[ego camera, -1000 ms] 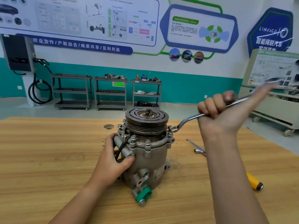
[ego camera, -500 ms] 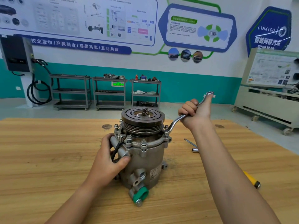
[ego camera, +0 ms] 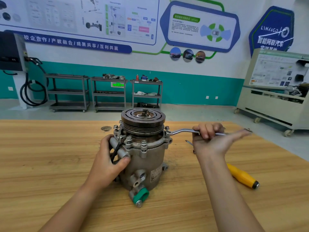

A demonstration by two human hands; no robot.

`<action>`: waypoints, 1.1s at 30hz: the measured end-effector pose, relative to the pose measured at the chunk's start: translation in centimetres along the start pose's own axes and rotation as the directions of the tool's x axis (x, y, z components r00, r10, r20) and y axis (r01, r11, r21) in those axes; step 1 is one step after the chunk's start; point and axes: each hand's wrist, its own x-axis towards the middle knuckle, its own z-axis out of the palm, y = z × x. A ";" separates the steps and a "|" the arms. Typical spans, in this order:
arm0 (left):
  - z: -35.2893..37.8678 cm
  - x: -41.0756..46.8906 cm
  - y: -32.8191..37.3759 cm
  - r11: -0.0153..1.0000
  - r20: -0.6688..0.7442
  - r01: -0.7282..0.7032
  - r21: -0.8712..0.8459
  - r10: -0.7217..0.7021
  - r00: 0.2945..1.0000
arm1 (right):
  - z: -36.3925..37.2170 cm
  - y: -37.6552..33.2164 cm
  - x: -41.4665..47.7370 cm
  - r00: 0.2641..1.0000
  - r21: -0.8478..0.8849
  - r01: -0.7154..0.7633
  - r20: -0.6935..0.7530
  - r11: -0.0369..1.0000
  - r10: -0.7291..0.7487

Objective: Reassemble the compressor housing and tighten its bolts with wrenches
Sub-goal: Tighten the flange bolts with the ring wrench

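Compressor [ego camera: 147, 159] stands upright on the wooden table [ego camera: 50, 164], and we see the left hand [ego camera: 107, 163] gripping its side tube [ego camera: 119, 150]. The right hand [ego camera: 212, 143] curls its fingers [ego camera: 206, 131] over a wrench [ego camera: 182, 131] seated on a right-side flange bolt [ego camera: 167, 128]; a yellow-handled tool [ego camera: 242, 177] lies nearby.

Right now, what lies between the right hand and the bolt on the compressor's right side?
In the head view, only the wrench: its bent shank runs from the bolt to the right hand, which grips it.

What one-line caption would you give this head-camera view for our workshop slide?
Left hand steadies the compressor while the right hand holds a wrench on a flange bolt.
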 end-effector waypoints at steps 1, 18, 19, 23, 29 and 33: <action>0.0 0.0 0.0 1.000 -0.001 -0.001 -0.003 0.001 1.000 | -0.3 0.0 -1.1 0.996 -0.009 0.067 0.059 0.998 -0.067; 0.5 -0.1 0.0 0.994 -0.049 0.074 -0.081 -0.078 0.996 | -0.1 6.8 -9.5 0.353 -0.360 0.930 0.931 -0.071 -0.095; 0.5 -0.2 -0.2 0.990 -0.053 0.106 -0.095 -0.112 0.992 | 0.2 7.7 -9.6 0.350 -0.357 0.924 0.934 -0.136 -0.075; 0.7 -0.7 -0.1 0.994 -0.073 0.086 0.067 -0.081 0.994 | 1.6 9.6 -9.6 0.347 -0.345 0.892 0.937 -0.293 -0.048; 0.2 -0.1 0.7 0.996 -0.002 0.072 -0.049 -0.072 0.997 | 6.5 4.2 -10.1 0.553 -0.354 0.753 0.797 0.555 -0.242; 0.2 -0.4 0.6 0.997 -0.005 0.072 -0.037 -0.072 0.997 | 9.2 0.2 -6.1 0.914 -0.251 0.150 0.404 0.956 -0.037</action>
